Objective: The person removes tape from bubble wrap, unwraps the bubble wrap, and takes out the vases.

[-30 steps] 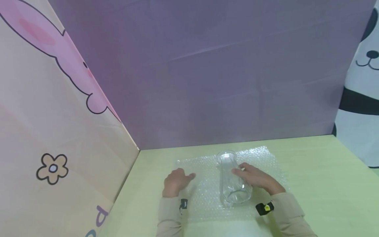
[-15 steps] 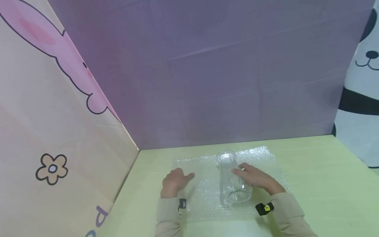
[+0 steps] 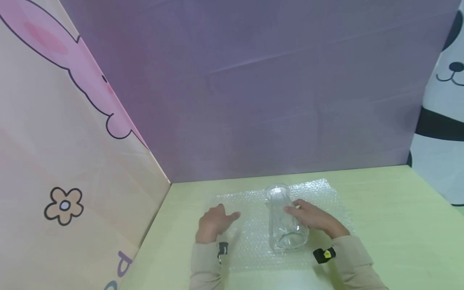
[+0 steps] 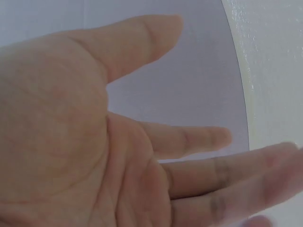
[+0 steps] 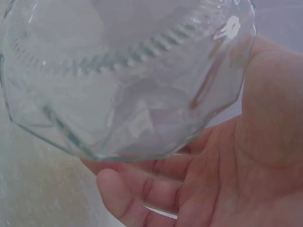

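A clear glass vase [image 3: 280, 219] lies on a sheet of bubble wrap [image 3: 250, 241], its flared mouth at the far end and its base towards me. My right hand [image 3: 313, 215] grips the vase from the right, thumb on top. The faceted glass near the base fills much of the right wrist view, with fingers [image 5: 161, 189] curled beneath it. Over the left part of the bubble wrap is my left hand [image 3: 214, 222], holding nothing. In the left wrist view its thumb stands apart and the fingers [image 4: 194, 142] reach out loosely. Whether they touch the sheet is hidden.
The pale yellow-green table [image 3: 391, 217] extends on both sides of the sheet. A purple-grey backdrop [image 3: 253, 100] rises behind it. Printed panels stand at the left [image 3: 90, 173] and right [image 3: 438, 153]. Each wrist carries a small dark camera.
My left hand has shifted slightly left. The vase, my right hand and the bubble wrap look the same as before.
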Motion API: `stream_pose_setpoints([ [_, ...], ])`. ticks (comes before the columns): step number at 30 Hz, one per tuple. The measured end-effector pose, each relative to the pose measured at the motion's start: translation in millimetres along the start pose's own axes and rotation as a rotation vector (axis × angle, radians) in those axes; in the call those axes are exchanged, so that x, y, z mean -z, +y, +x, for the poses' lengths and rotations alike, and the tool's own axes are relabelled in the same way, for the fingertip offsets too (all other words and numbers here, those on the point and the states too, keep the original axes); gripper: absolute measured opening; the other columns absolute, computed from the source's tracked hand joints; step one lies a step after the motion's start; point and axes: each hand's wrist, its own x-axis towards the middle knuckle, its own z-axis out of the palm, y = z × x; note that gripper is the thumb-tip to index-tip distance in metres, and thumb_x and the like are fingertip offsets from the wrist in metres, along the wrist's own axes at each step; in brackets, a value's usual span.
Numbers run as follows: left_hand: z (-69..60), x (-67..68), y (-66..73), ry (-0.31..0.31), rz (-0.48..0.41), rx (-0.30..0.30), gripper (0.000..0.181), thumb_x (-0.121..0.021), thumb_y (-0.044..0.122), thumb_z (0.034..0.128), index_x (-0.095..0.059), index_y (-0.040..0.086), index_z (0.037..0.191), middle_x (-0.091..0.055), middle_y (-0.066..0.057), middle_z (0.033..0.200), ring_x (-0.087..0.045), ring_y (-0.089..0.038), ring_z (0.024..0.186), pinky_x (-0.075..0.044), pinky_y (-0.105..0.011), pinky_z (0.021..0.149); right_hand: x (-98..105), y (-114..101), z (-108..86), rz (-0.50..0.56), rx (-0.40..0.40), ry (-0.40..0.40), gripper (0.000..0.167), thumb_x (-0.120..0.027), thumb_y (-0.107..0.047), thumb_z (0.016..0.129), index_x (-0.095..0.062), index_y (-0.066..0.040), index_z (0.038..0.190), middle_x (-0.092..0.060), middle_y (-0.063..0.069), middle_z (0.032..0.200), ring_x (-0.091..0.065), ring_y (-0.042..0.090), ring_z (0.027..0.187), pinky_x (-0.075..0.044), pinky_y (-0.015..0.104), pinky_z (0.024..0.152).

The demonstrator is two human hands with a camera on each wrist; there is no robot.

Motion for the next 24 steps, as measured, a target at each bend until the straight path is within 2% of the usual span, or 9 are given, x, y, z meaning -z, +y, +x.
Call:
stream_pose_setpoints([
  [3,0.7,0.2,-1.4,0.006,0.0,0.0,0.076,-0.063,0.057,0.0942,-0.056,-0.004,0.139,-0.068,-0.027,0.122,-0.068,-0.043,0.1,-0.057,-0.058,0.087,1,0,-0.6,-0.002,0.005,-0.002,0.076,-0.049,-0.058,0.102,-0.046,0.006,0.142,-0.064,0.022,0.13,-0.064,0.036,0.115,-0.054,0.06,0.098],
  [6,1.0,-0.6,-3.0,0.0,-0.025,0.011,0.078,-0.063,0.057,0.0943,-0.051,-0.001,0.146,-0.061,-0.028,0.138,-0.062,-0.052,0.118,-0.051,-0.066,0.099,1,-1,-0.9,-0.002,0.004,0.001,0.076,-0.049,-0.058,0.102,-0.046,0.006,0.142,-0.064,0.022,0.13,-0.064,0.037,0.117,-0.054,0.06,0.099],
  [11,1.9,-3.6,-2.8,-0.013,-0.066,0.007,0.079,-0.065,0.056,0.0933,-0.048,0.002,0.149,-0.057,-0.026,0.144,-0.055,-0.054,0.128,-0.047,-0.07,0.103,0,0,-1.0,-0.002,0.001,0.004,0.075,-0.049,-0.057,0.102,-0.046,0.005,0.143,-0.063,0.023,0.131,-0.062,0.039,0.12,-0.053,0.06,0.101],
  [16,3.5,-12.3,4.7,-0.034,-0.091,-0.031,0.079,-0.066,0.056,0.0924,-0.048,0.004,0.15,-0.056,-0.025,0.146,-0.055,-0.052,0.129,-0.047,-0.069,0.103,1,0,-0.3,-0.001,0.001,-0.002,0.075,-0.048,-0.057,0.103,-0.046,0.006,0.143,-0.063,0.023,0.132,-0.062,0.04,0.12,-0.052,0.061,0.101],
  [24,11.7,-40.4,19.9,-0.07,-0.082,-0.129,0.073,-0.069,0.051,0.0917,-0.052,0.004,0.145,-0.053,-0.026,0.147,-0.049,-0.05,0.135,-0.044,-0.069,0.106,0,1,0.6,-0.002,-0.014,0.002,0.076,-0.05,-0.058,0.101,-0.047,0.005,0.143,-0.062,0.023,0.133,-0.061,0.041,0.121,-0.052,0.062,0.101],
])
